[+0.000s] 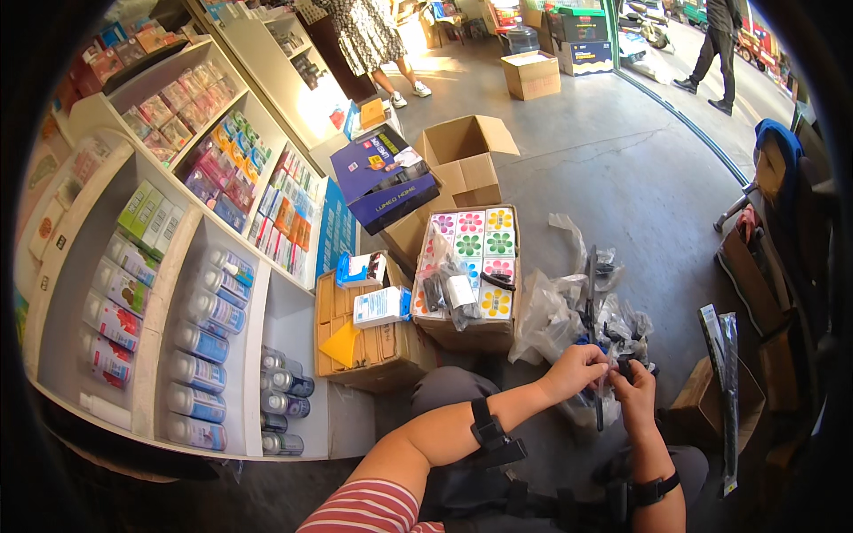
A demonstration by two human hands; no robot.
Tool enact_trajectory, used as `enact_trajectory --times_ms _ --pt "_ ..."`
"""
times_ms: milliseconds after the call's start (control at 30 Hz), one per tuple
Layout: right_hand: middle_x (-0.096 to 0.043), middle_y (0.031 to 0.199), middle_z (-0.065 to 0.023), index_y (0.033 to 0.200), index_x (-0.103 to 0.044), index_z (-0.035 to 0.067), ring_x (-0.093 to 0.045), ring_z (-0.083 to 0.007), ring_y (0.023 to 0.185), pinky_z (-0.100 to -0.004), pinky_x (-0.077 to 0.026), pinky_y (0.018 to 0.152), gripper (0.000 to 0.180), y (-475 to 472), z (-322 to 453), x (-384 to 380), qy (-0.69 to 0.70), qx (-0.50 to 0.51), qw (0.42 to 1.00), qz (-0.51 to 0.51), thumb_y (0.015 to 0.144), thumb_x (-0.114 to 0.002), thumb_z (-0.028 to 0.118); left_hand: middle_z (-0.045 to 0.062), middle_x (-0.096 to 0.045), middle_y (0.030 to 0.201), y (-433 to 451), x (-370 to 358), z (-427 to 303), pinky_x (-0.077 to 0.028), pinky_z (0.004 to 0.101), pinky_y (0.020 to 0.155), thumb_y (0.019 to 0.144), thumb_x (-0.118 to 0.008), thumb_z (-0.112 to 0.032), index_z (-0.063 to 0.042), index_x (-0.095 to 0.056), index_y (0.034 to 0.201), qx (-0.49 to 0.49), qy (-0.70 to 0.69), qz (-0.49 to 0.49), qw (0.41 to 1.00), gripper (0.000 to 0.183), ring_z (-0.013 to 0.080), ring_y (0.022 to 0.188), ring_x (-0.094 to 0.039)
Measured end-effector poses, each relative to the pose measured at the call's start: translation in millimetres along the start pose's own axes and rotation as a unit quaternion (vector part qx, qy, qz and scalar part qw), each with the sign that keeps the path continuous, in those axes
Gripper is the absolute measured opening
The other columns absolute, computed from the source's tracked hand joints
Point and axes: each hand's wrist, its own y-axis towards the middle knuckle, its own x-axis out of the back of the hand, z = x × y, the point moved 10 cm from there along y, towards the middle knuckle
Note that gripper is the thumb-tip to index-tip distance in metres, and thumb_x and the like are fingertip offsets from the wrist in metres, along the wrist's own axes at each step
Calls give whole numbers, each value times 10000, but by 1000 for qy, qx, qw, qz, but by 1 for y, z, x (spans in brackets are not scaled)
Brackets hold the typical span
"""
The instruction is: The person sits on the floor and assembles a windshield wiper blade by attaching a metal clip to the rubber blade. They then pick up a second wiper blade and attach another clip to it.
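My left hand [578, 373] and my right hand [633, 393] meet at the lower right of centre, their fingertips pinching a small dark piece with what looks like clear plastic film. A long thin black strip [591, 300], perhaps a wiper blade, stands beside my left fingertips and reaches below them. Around and beneath the hands lie crumpled clear plastic bags [553, 320] and small dark parts in wrappers. To the left, a carton of flower-printed boxes [469, 244] carries a plastic bag with black pieces [456, 290] and a loose black part [498, 282].
White shelves [260, 333] with cans and packets line the left. A brown carton [373, 346] stands beside them, a purple box [383, 176] and open carton [466, 153] beyond. At right, long packaged strips [730, 400] lean on a carton [700, 400]. Two people [370, 40] [720, 50] are farther off.
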Motion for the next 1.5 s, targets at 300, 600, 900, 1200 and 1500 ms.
enact_trajectory --times_ms 300,600,900,1200,1500 --pt "-590 742 -37 877 -541 6 -523 -73 688 -232 -440 636 259 -5 16 -17 -155 110 982 20 705 -715 92 34 -606 708 -3 8 1 -435 210 505 835 -620 -108 -21 -573 799 19 0 -30 999 105 76 580 -545" --pt "-582 720 18 854 -614 16 -505 -40 654 -195 -417 592 75 0 -6 -1 -54 -36 998 15 827 -607 87 60 -617 733 -3 1 3 -497 233 572 859 -564 -97 17 -598 845 27 -38 11 999 120 104 632 -587" --pt "-475 665 64 796 -558 30 -382 -16 581 -211 -289 492 104 1 -4 -3 -84 39 996 14 808 -607 121 92 -645 791 -11 3 11 -506 251 637 811 -577 -35 37 -592 900 77 -70 28 994 115 141 709 -621" --pt "-521 630 48 814 -599 55 -420 -18 504 -191 -308 438 204 -1 -21 -6 20 -81 996 30 809 -654 251 71 -633 743 -12 5 6 -487 226 594 841 -595 -61 13 -587 850 84 -32 18 996 75 118 657 -601" --pt "-526 639 39 802 -583 48 -426 -23 516 -197 -315 447 135 -1 -21 -5 19 -79 996 30 788 -641 169 73 -633 746 -13 -3 9 -499 231 576 835 -584 -73 32 -594 842 87 23 47 995 106 109 646 -601"
